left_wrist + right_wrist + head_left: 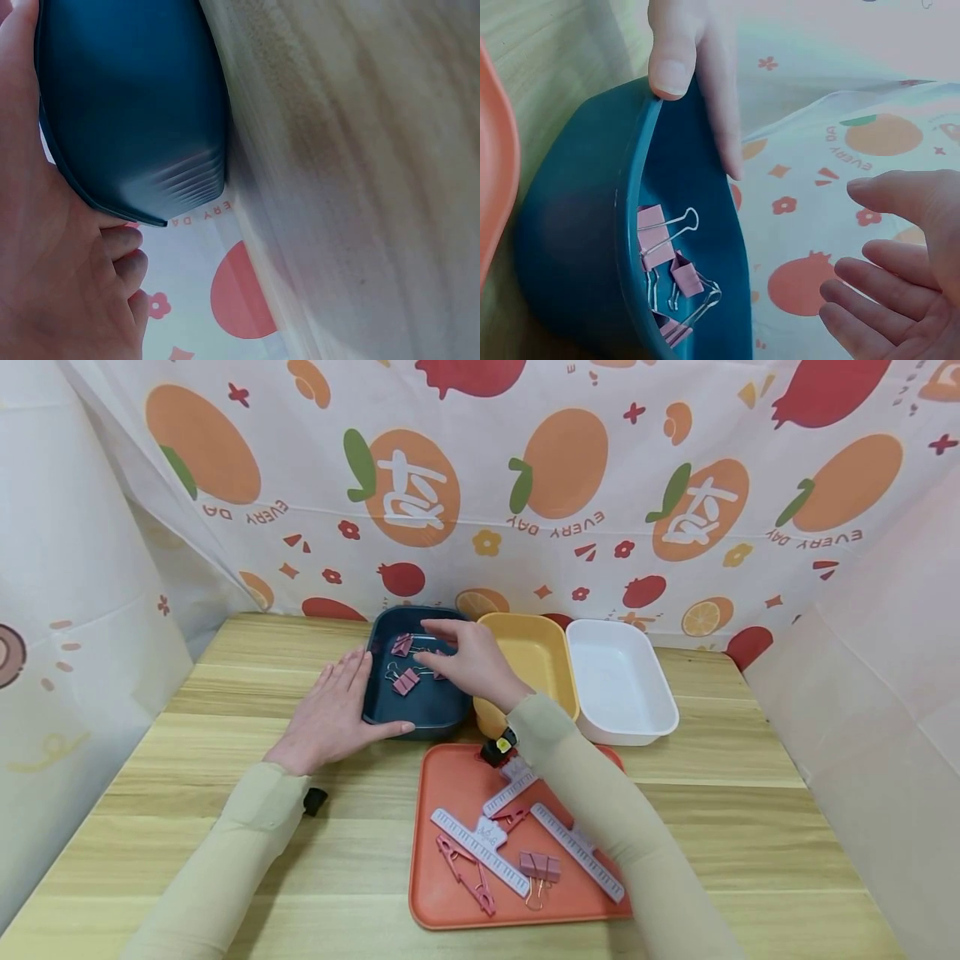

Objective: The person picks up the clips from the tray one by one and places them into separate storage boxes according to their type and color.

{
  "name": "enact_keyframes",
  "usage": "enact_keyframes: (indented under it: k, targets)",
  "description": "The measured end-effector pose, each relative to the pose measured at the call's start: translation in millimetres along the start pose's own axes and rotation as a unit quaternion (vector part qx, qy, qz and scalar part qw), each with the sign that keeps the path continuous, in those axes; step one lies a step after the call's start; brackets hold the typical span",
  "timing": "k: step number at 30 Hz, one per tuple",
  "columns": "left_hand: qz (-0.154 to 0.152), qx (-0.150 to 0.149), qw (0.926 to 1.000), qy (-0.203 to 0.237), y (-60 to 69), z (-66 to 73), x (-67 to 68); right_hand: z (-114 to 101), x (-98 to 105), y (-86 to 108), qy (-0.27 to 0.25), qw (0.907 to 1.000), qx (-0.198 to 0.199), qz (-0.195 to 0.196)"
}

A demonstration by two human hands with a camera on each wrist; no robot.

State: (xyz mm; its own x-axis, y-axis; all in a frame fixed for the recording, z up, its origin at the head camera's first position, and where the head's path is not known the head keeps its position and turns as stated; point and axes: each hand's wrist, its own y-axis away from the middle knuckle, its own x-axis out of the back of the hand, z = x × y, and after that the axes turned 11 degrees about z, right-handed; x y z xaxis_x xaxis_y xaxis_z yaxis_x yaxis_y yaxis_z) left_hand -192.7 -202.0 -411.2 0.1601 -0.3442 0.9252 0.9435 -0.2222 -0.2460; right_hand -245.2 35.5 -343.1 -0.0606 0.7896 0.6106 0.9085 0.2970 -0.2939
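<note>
A dark blue bin (pixel 382 703) at the back left holds several pink binder clips (pixel 406 681). My left hand (pixel 330 706) lies against the bin's left side, its thumb along the front rim and its fingers extended; the left wrist view shows the palm beside the bin's wall (pixel 135 112). Over the bin hovers my right hand (pixel 474 662), thumb and fingers spread apart. In the right wrist view this hand (pixel 900 262) holds nothing, and pink binder clips (pixel 654 236) with silver wire handles lie inside the bin (pixel 577 202).
A yellow bin (pixel 525 631) and a white bin (pixel 622 681) stand right of the blue one. In front, an orange tray (pixel 427 893) carries ruler-like clips (pixel 480 852), pink clothespin-like clips (pixel 465 872) and a pink binder clip (pixel 540 866). A printed cloth (pixel 487 552) hangs behind.
</note>
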Motion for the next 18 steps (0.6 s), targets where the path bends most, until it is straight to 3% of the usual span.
enact_keyframes:
  k: [18]
  targets:
    - [0.001, 0.004, 1.0, 0.003, -1.6, 0.0, 0.7, 1, 30, 20.7, -0.021, 0.9987, 0.035, 0.031]
